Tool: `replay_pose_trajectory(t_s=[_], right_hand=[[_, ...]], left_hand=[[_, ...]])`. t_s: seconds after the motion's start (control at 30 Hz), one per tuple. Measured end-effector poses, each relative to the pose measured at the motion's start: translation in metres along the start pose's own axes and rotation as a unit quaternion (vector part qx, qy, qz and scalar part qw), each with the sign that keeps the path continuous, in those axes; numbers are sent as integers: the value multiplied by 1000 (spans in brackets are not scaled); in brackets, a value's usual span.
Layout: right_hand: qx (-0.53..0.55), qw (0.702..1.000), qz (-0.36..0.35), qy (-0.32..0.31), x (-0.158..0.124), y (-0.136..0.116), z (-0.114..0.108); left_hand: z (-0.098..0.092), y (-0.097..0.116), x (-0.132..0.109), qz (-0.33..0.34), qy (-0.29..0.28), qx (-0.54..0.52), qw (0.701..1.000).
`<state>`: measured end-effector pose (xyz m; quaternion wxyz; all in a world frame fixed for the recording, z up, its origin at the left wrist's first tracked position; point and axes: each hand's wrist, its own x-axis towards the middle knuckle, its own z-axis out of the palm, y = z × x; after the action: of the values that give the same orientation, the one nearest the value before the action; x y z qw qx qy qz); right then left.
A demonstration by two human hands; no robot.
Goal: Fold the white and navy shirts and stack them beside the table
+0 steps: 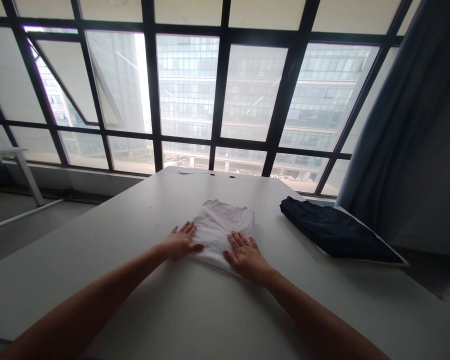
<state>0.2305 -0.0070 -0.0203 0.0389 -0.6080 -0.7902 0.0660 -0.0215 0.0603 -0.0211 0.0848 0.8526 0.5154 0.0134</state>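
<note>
A folded white cloth garment (221, 220) lies flat on the white table (165, 315) in front of me, its surface lightly creased. My left hand (181, 241) rests at its left edge, fingers stretched out and the thumb lying over the cloth. On the near right part of the cloth my right hand (245, 254) lies flat, palm down with fingers extended. Neither hand grips anything. What kind of garment it is cannot be made out.
A dark navy folded cloth (333, 227) lies at the table's right edge. Behind the table stand large black-framed windows (187, 85), one pane tilted out at the left. A blue curtain (382, 125) hangs at the right. Another white table (3, 150) stands at the far left.
</note>
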Motion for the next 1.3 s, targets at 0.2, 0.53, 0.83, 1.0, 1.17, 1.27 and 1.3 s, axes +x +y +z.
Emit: replay_pose_trajectory(t_s=[0.2,0.53,0.83,1.0,1.17,1.27,1.3], right_hand=[[2,1000,1,5,1,1,2],[0,1000,23,8,6,9,0],[7,999,42,6,8,13,-1],[-5,999,42,2,8,13,-1],[1,999,43,6,8,13,-1],[6,999,45,7,8,13,-1],[6,999,46,7,8,13,-1]], left_hand=[[-29,-42,-13,-94,6,-81,992],[-35,-44,-15,-109,-92,-377,915],[-33,-39,-13,-82,-31,-530,843],[-31,-45,-10,-122,-63,-528,838],[-30,-44,-7,-149,-88,-495,851],[-31,-43,-6,-152,-67,-481,861],[-32,-43,-7,-150,-55,-479,863]])
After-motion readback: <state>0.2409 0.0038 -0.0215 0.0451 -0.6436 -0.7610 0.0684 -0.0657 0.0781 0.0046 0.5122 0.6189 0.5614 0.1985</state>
